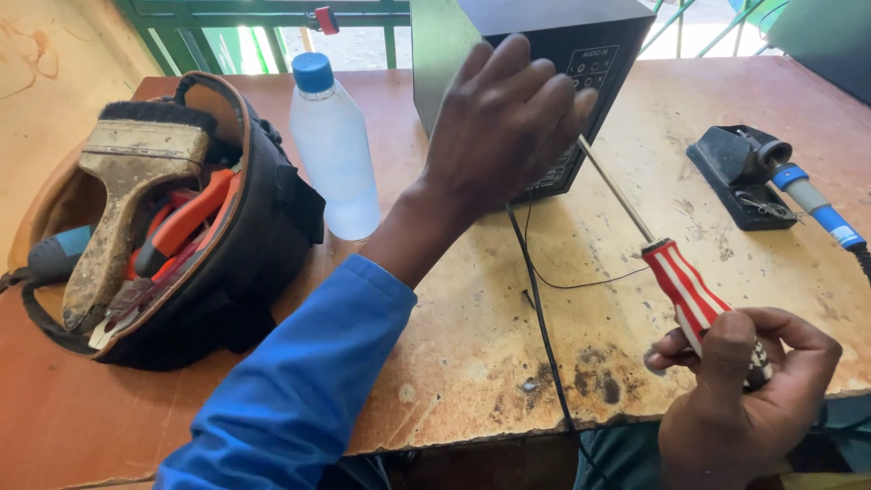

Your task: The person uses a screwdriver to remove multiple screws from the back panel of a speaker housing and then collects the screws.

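A black speaker box stands at the back of the worn wooden table, its rear panel facing me. My left hand, in a blue sleeve, lies spread against that panel. My right hand grips a screwdriver with a red-and-white striped handle near the table's front edge. Its long metal shaft points up and left, the tip reaching the speaker's rear panel beside my left fingers. A thin black cable runs from the speaker toward me and over the front edge.
An open black tool bag on the left holds a wide dirty paintbrush, orange-handled pliers and other tools. A clear plastic bottle with a blue cap stands beside it. A soldering iron rests on a black stand at the right.
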